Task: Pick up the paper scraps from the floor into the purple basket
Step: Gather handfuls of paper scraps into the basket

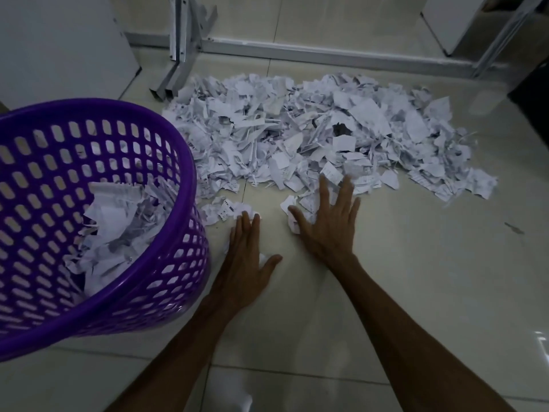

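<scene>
Plainly, both hands lie flat: left hand fingers together, right hand fingers spread, each pressing loose paper scraps at the pile's near edge. Flat palms may scatter scraps sideways, missing the purple basket just left.

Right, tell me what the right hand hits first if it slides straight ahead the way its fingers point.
The right hand lies flat on the floor tiles, fingers pointing away from the person. Straight on, it would probably first meet the near edge of the big pile of paper scraps; a few loose scraps already lie under its fingertips.
</scene>
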Tool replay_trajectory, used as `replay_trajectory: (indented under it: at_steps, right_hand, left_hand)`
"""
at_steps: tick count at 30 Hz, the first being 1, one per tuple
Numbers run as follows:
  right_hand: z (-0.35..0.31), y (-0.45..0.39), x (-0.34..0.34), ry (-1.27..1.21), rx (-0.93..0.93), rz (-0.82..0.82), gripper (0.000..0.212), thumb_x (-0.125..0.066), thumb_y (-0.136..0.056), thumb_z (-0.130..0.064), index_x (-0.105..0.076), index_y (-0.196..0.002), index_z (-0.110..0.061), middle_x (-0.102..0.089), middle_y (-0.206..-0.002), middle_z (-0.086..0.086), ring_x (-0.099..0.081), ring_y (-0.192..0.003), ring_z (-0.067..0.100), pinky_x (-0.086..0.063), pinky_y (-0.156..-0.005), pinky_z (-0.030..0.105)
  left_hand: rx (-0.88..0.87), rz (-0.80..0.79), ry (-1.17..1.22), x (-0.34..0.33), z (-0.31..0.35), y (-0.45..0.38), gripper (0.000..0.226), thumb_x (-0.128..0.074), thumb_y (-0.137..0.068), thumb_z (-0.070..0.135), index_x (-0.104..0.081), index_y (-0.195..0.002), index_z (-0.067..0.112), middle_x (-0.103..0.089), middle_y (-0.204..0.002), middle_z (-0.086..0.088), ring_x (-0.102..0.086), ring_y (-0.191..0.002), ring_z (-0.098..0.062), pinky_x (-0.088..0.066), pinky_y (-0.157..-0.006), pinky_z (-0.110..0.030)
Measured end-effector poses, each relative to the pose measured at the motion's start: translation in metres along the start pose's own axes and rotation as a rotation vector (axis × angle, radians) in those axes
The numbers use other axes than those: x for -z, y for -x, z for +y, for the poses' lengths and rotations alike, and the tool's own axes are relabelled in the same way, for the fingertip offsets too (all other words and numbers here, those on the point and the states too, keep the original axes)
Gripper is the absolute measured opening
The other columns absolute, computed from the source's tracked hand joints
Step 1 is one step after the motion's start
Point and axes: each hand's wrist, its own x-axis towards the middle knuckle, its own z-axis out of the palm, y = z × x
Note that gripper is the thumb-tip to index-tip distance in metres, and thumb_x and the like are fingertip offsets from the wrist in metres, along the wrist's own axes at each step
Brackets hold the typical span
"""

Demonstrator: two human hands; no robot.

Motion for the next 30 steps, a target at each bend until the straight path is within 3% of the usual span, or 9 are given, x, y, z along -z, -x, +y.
replay_trajectory:
  at_steps: [4, 7, 9, 13, 17, 22, 25, 28, 30]
  right_hand:
    - [0.011, -0.037, 0.009, 0.037, -0.026, -0.047, 0.092, -0.032, -0.083, -0.085, -0.003, -0.157, -0.037, 0.014, -0.165, 0.007, 0.014, -0.151, 0.032, 0.013, -0.114, 0.057]
    - [0.020, -0.048, 0.008, -0.047, -0.027, -0.247, 0.084, -0.026, -0.086, -0.082, -0.012, -0.156, -0.038, 0.003, -0.166, 0.003, 0.010, -0.151, 0.030, 0.003, -0.119, 0.059]
    - [0.020, -0.039, 0.006, -0.043, -0.005, -0.274, 0.081, -0.022, -0.087, -0.079, -0.019, -0.155, -0.036, -0.002, -0.166, 0.004, 0.008, -0.152, 0.029, -0.001, -0.120, 0.056]
    - [0.012, -0.007, 0.003, -0.070, 0.060, -0.206, 0.067, -0.012, -0.095, -0.068, -0.023, -0.154, -0.037, -0.006, -0.166, 0.003, 0.005, -0.152, 0.026, -0.003, -0.122, 0.053]
    - [0.002, 0.030, 0.004, -0.066, 0.122, -0.181, 0.065, -0.011, -0.096, -0.064, -0.034, -0.150, -0.036, -0.017, -0.164, 0.002, -0.006, -0.152, 0.025, -0.012, -0.121, 0.052]
    - [0.002, 0.040, 0.027, -0.213, 0.199, 0.117, 0.053, -0.043, -0.096, -0.060, -0.059, -0.132, -0.025, -0.031, -0.158, 0.012, -0.027, -0.146, 0.026, -0.024, -0.116, 0.040]
    - [0.006, 0.020, 0.042, -0.242, 0.104, 0.143, 0.073, -0.056, -0.080, -0.075, -0.052, -0.136, -0.029, -0.020, -0.159, 0.010, -0.019, -0.148, 0.029, -0.021, -0.118, 0.050]
    - [0.007, -0.006, 0.044, -0.201, 0.009, -0.136, 0.097, -0.053, -0.069, -0.087, -0.026, -0.151, -0.043, 0.000, -0.165, 0.003, 0.000, -0.152, 0.030, -0.004, -0.116, 0.061]
    - [0.005, -0.013, 0.037, -0.169, 0.004, -0.344, 0.107, -0.050, -0.064, -0.093, -0.012, -0.153, -0.047, 0.001, -0.166, 0.003, 0.000, -0.152, 0.028, -0.001, -0.117, 0.066]
  left_hand:
    - [-0.036, -0.006, -0.039, -0.005, -0.006, -0.006, 0.090, -0.018, -0.088, 0.073, 0.003, -0.155, 0.017, 0.012, -0.162, -0.002, 0.017, -0.148, -0.010, 0.014, -0.118, -0.024]
    - [-0.019, 0.005, 0.003, -0.005, -0.006, -0.007, 0.088, -0.020, -0.086, 0.076, 0.007, -0.152, 0.024, 0.012, -0.161, 0.003, 0.018, -0.147, -0.006, 0.016, -0.115, -0.018]
    - [-0.021, 0.019, 0.048, -0.004, -0.005, -0.007, 0.085, -0.033, -0.089, 0.070, 0.005, -0.151, 0.028, 0.008, -0.161, 0.006, 0.015, -0.146, -0.002, 0.015, -0.113, -0.013]
    - [0.026, 0.003, 0.160, 0.000, -0.003, -0.006, 0.086, -0.060, -0.090, 0.047, -0.004, -0.153, 0.027, -0.002, -0.159, 0.014, 0.009, -0.140, 0.009, 0.009, -0.109, -0.007]
    - [-0.019, 0.058, 0.213, 0.003, -0.001, -0.008, 0.085, -0.069, -0.087, 0.037, -0.020, -0.152, 0.016, -0.018, -0.157, 0.008, -0.007, -0.144, 0.001, -0.013, -0.118, -0.022]
    - [-0.014, 0.019, 0.232, 0.003, 0.002, -0.004, 0.080, -0.065, -0.090, 0.031, -0.020, -0.154, 0.013, -0.020, -0.160, 0.000, -0.011, -0.148, -0.011, -0.016, -0.120, -0.030]
    - [0.003, 0.002, 0.234, 0.004, 0.002, -0.004, 0.081, -0.064, -0.092, 0.032, -0.015, -0.155, 0.016, -0.016, -0.161, 0.003, -0.008, -0.148, -0.008, -0.010, -0.117, -0.021]
    - [0.035, -0.011, 0.258, 0.006, 0.004, -0.004, 0.084, -0.064, -0.091, 0.033, -0.013, -0.155, 0.020, -0.014, -0.162, 0.005, -0.008, -0.148, -0.009, -0.011, -0.116, -0.021]
    - [0.060, -0.020, 0.289, 0.006, 0.005, -0.004, 0.085, -0.066, -0.090, 0.032, -0.012, -0.155, 0.021, -0.014, -0.162, 0.004, -0.010, -0.149, -0.011, -0.016, -0.118, -0.027]
